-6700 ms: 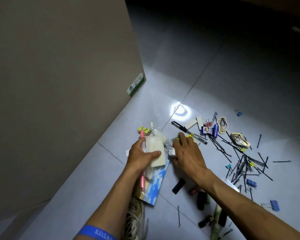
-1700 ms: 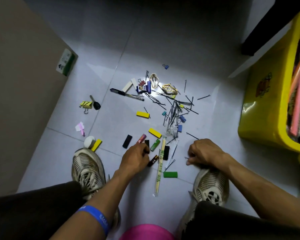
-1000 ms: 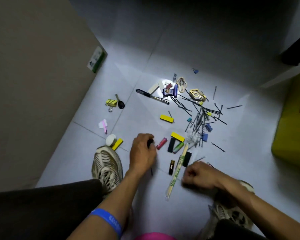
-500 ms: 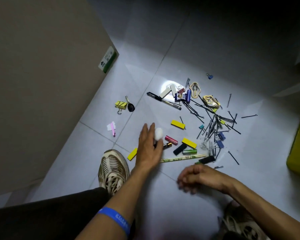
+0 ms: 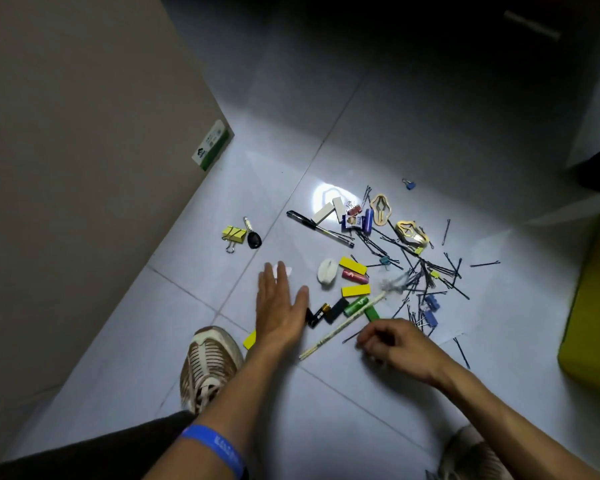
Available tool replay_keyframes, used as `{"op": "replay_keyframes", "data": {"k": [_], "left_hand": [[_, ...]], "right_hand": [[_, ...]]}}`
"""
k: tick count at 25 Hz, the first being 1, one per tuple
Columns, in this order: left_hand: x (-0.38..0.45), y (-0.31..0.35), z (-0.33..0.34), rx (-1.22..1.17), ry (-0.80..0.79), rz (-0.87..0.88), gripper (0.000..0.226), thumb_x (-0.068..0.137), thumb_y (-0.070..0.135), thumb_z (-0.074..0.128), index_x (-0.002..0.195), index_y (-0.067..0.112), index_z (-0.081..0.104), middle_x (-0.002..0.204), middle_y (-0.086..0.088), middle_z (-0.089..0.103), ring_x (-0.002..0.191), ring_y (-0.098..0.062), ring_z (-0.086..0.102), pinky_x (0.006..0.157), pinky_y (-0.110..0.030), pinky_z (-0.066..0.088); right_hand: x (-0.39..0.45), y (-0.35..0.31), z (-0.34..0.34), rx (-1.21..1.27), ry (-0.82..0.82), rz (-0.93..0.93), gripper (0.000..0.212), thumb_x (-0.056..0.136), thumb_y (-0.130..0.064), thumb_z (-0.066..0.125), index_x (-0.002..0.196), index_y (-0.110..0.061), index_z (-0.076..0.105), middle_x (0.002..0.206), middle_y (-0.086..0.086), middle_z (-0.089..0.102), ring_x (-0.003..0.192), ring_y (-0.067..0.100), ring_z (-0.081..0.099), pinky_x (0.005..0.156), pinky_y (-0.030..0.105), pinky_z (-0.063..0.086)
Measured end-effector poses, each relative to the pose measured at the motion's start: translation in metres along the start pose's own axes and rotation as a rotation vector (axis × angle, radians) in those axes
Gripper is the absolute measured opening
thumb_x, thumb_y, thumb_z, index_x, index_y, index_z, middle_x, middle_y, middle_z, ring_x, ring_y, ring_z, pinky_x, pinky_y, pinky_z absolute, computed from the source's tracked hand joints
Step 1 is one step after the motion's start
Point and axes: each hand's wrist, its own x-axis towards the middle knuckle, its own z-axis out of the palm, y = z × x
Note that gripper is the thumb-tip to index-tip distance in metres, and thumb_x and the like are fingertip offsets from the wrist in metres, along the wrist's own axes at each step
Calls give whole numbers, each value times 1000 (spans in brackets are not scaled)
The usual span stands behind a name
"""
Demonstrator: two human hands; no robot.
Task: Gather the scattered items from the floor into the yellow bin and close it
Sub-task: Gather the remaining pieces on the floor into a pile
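We find the scattered items on the floor (image 5: 361, 393), ahead of our two hands. The left hand (image 5: 279, 311) lies flat, left of the batteries (image 5: 355, 305); the right hand (image 5: 394, 344) sits right of the wrapped chopsticks (image 5: 340, 327), which run diagonally between the hands. The shoe (image 5: 210, 362) stands behind the left hand, nearer us. The key (image 5: 253, 237) and the binder clip (image 5: 234, 234) lie just beside each other, well left of the pen (image 5: 321, 229). The hairpin pile (image 5: 426, 271) spreads right of the pen. The bin (image 5: 593, 317) stands at the far right edge, and the cabinet (image 5: 84, 168) fills the left.
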Motion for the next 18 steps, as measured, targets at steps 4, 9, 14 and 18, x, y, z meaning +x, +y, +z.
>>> {"op": "replay_keyframes", "data": {"k": [4,9,14,18], "left_hand": [[36,10,-26,-30,362,16,62,100,44,40,154,34,11,164,5,3,150,-16,3,118,-34,5],[103,13,-62,-40,129,-116,69,101,48,34,156,26,1,164,3,-8,150,-15,-12,120,-34,-3],[60,53,6,-19,-80,330,62,97,59,34,150,51,3,160,24,-6,147,-3,-6,117,-35,6],[88,67,-3,-29,115,202,62,99,50,38,153,42,9,163,15,-2,149,-8,-3,117,-31,4]], "right_hand": [[3,-8,-60,-177,652,-95,22,91,-24,62,108,-39,62,111,-8,69,95,10,65,76,28,54],[41,-9,-98,-434,475,128,73,100,-40,45,156,-22,2,163,0,-7,150,20,0,121,42,6],[75,-34,-74,-487,531,-155,57,100,-31,47,152,-21,27,162,1,21,147,20,22,113,31,14],[135,-75,-144,-694,536,-65,72,99,-40,45,156,-15,8,164,7,2,150,24,5,117,34,6]]}}
